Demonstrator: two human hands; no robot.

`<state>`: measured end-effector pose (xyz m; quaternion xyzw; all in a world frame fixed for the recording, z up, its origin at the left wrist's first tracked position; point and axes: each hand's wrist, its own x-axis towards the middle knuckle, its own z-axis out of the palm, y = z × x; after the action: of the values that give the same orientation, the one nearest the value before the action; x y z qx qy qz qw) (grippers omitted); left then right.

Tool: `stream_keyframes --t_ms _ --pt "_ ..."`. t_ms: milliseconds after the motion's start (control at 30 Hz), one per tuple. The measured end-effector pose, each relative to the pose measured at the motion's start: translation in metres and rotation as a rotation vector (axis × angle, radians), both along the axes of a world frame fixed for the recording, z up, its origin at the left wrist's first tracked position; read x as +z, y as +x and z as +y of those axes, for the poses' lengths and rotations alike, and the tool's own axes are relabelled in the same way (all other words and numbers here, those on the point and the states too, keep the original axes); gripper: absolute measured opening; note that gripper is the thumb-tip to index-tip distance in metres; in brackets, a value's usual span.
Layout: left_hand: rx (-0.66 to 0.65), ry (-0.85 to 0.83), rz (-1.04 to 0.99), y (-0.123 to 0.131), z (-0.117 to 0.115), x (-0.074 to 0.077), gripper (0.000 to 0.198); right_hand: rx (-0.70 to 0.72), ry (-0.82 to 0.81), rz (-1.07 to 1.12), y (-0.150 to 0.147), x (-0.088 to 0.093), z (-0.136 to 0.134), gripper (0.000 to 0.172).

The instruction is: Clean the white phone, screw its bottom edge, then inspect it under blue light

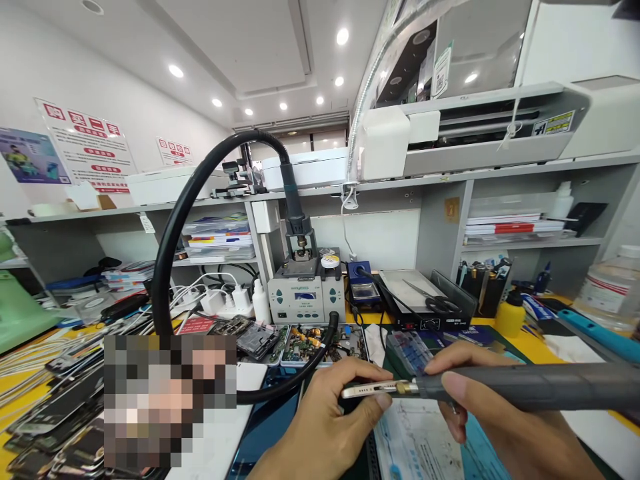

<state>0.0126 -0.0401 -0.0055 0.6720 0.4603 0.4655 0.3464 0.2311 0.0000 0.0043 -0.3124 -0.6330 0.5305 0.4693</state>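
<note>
My left hand (340, 413) is closed around a thin, gold-edged phone (367, 389), gripping it between thumb and fingers. A row of small holes shows along the phone's narrow edge. In my right hand (500, 413) lies a thick, grey-handled tool (530, 385) with a slim metal tip, pinched near its front end. That tip meets the right end of the phone's edge; whether it is inside an opening I cannot tell. Beneath both hands are printed sheets (425, 440) on the bench.
A hot-air station (305, 299) stands behind, its black hose (173, 233) looping left and forward. Trays of circuit boards (303, 343) sit before it. Phone parts (55, 413) pile up at left, beside a pixelated patch. Scissors (435, 303) and a yellow bottle (510, 315) are at right.
</note>
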Motion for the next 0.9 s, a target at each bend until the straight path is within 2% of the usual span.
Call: stream_keyframes --t_ms 233,333,467,600,733,900 --pt "-0.001 0.023 0.003 0.001 -0.001 0.0 0.023 0.019 0.0 -0.033 0.002 -0.004 0.002 0.025" --pt "-0.011 0.037 -0.002 0.002 -0.001 0.001 0.024 -0.004 0.012 0.032 0.004 -0.002 0.004 0.023" --pt "0.0 0.071 0.021 0.003 0.0 0.001 0.023 0.031 0.013 0.137 0.004 0.003 0.003 0.021" --pt "0.01 0.142 0.046 0.003 0.001 -0.004 0.02 0.038 0.016 0.145 0.005 0.004 0.003 0.019" --pt "0.049 0.344 0.204 0.0 0.001 -0.014 0.025 0.006 0.043 0.155 0.005 0.005 0.003 0.02" --pt "0.01 0.696 0.418 0.002 0.002 -0.021 0.038 -0.081 0.016 0.156 0.005 0.012 -0.006 0.024"
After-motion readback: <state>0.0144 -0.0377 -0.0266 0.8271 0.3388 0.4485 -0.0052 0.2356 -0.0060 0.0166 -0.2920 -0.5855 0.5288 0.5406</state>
